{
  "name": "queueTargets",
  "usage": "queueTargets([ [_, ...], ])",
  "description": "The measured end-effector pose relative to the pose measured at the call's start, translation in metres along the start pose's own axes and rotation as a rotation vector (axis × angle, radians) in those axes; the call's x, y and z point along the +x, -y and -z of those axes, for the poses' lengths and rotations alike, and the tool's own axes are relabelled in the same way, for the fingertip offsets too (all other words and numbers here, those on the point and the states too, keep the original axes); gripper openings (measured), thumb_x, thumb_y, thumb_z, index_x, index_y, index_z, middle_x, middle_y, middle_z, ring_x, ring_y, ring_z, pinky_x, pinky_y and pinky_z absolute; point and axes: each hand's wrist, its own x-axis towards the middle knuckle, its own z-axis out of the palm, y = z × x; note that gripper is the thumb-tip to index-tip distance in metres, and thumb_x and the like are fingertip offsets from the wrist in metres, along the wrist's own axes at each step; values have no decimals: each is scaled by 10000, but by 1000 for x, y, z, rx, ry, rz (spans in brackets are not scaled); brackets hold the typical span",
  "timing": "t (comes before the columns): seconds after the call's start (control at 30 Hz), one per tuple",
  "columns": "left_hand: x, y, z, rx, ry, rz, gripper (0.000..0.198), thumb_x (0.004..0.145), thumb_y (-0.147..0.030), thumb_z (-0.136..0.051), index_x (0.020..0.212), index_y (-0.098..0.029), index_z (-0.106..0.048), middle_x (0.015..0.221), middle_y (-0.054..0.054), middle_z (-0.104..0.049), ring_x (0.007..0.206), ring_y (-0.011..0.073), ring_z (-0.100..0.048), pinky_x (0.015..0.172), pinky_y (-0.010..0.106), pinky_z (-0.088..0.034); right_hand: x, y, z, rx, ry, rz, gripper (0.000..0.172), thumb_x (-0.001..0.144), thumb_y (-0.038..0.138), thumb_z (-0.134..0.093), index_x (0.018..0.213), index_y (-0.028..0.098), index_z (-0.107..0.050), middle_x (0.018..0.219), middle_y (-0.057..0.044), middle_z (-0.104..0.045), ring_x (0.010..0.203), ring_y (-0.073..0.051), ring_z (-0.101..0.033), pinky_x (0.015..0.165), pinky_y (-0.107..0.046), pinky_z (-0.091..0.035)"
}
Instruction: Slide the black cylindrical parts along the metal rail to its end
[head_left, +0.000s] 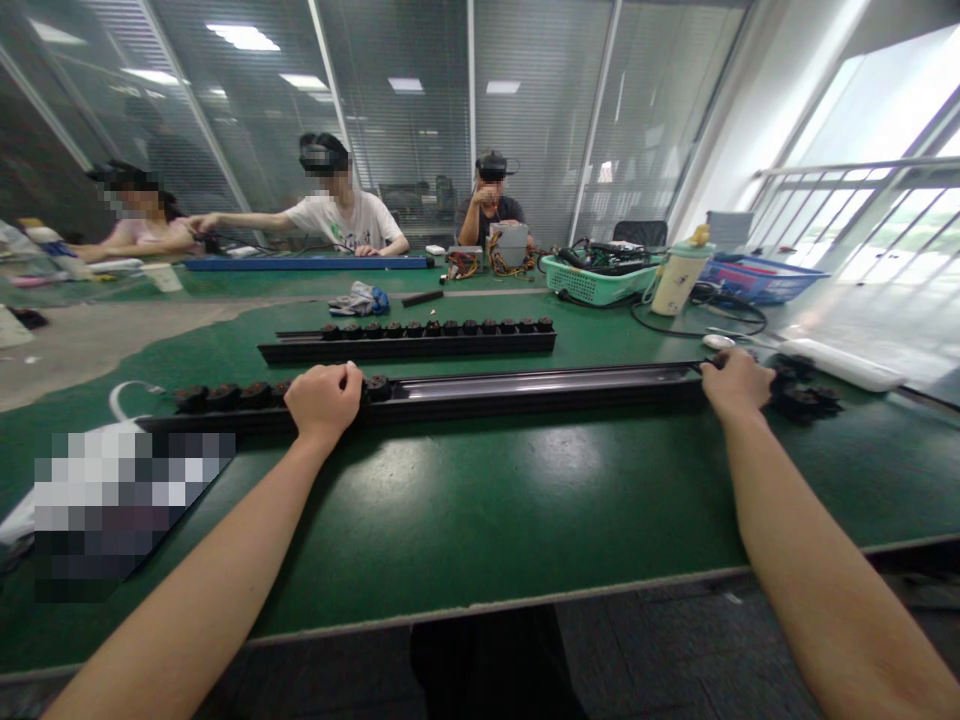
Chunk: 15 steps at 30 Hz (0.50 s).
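Observation:
A long black rail [525, 388] lies across the green table in front of me. Several round black parts [225, 396] sit in its left section. My left hand [324, 398] rests closed over the rail next to those parts, fingers curled on one of them. My right hand [738, 382] grips the rail's right end, beside a small heap of loose black round parts [804, 398]. A second black rail [409, 345] lies farther back, with a row of the same round parts [435, 327] along its top.
A white bottle [677, 280], a green basket [600, 282] of cables, a blue tray [761, 275] and black cable [701, 312] stand at back right. A white bar [844, 364] lies right. Three people sit at the far side. The table edge [480, 607] runs near me.

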Motion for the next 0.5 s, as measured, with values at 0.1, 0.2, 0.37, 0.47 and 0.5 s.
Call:
queueTargets([
  [0.1, 0, 1, -1, 31, -22, -14, 572, 1003, -446, -295, 935, -190, -802, 901, 124, -724, 838, 271, -626, 686, 353, -350, 1, -2, -4, 29, -66, 3, 407, 966, 295, -619, 1368, 259, -674, 1283, -194, -687, 1189, -318, -482, 861, -396, -408],
  [0.2, 0, 2, -2, 41, -38, -26, 573, 1008, -442, -297, 929, -190, -805, 895, 120, -730, 820, 264, -630, 664, 351, -336, 6, -8, -9, 66, -107, 19, 432, 958, 274, -628, 1387, 270, -674, 1283, -202, -691, 1162, -318, -482, 817, -394, -375],
  [0.37, 0, 2, -3, 35, -49, -31, 573, 1011, -440, -301, 922, -186, -807, 897, 122, -734, 807, 260, -628, 661, 347, -334, 23, -18, -19, 36, -257, -37, 361, 861, 194, -685, 1209, 237, -771, 1110, -249, -709, 1045, -321, -468, 809, -457, -299],
  [0.47, 0, 2, -3, 29, -50, -26, 569, 1006, -441, -308, 921, -181, -807, 894, 123, -733, 812, 262, -630, 667, 345, -342, 35, -22, -26, -48, -368, -64, 259, 719, 66, -715, 919, 200, -809, 881, -216, -685, 972, -307, -453, 836, -504, -257],
  [0.5, 0, 2, -3, 23, -49, -24, 566, 1005, -440, -311, 923, -179, -807, 892, 124, -731, 812, 263, -629, 672, 345, -348, 39, -23, -28, -64, -416, -3, 205, 704, 49, -697, 806, 202, -789, 815, -197, -659, 956, -304, -448, 839, -515, -245],
])
